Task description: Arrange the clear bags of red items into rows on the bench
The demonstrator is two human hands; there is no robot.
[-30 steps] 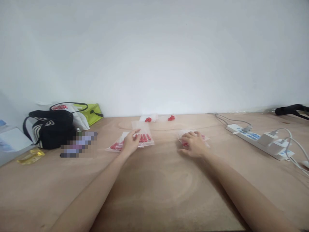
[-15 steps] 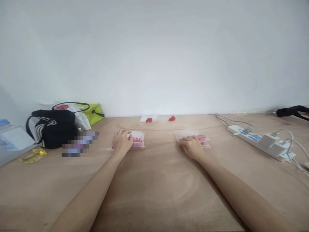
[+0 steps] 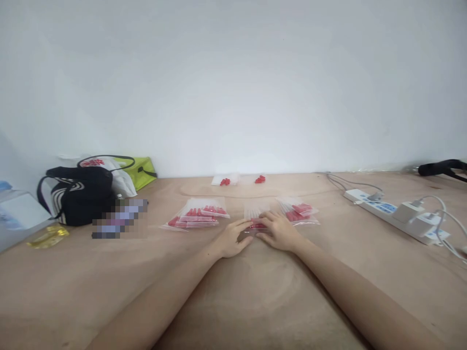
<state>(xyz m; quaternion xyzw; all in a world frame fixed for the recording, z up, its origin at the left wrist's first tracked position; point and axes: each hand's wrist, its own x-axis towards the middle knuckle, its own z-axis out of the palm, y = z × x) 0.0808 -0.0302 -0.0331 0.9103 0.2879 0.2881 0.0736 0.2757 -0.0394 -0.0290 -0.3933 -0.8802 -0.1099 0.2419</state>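
My left hand [image 3: 231,239] and my right hand [image 3: 278,232] meet at the middle of the wooden table [image 3: 233,301], both resting on one small clear bag of red pieces [image 3: 255,217]. Their fingertips press its near edge against the table. A stack of similar filled bags [image 3: 197,216] lies to the left of my left hand. Another small pile of filled bags [image 3: 301,211] lies just right of my right hand. Neither pile is touched.
Loose red pieces [image 3: 260,179] and a small bag [image 3: 224,180] lie by the wall. A black bag [image 3: 78,194], a green bag [image 3: 140,170] and a yellow packet [image 3: 47,236] sit at the left. A white power strip [image 3: 396,214] with plugs and cables runs along the right.
My left hand let go of the left stack and moved right. My right hand drew one bag from the right pile toward the middle, where both hands now press on it.
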